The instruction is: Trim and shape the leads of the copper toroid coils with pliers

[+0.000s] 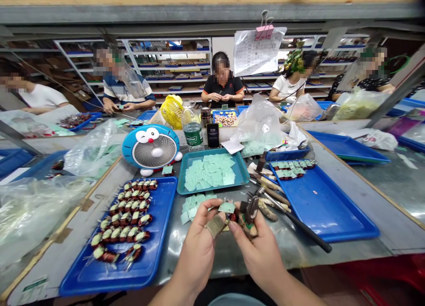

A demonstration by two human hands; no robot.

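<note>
- Left hand (pixel 199 244) curled, pinching small wound coil (pixel 233 217)
- Right hand (pixel 260 253) closed around wooden-handled tool (pixel 249 227)
- Coil looks light, stiff; best held by its body, not its leads

The near-left tray (pixel 117 279) was bright blue, and the coils (pixel 125 218) on it were banded cream and copper-red. The teal tray (pixel 212 189) farther off held pale green squares (pixel 209 173). The right tray (pixel 332 213) was bright blue too. The far fan (pixel 151 151) was blue and white, with a red nose. The basket (pixel 172 112) beyond it was yellow.
</note>
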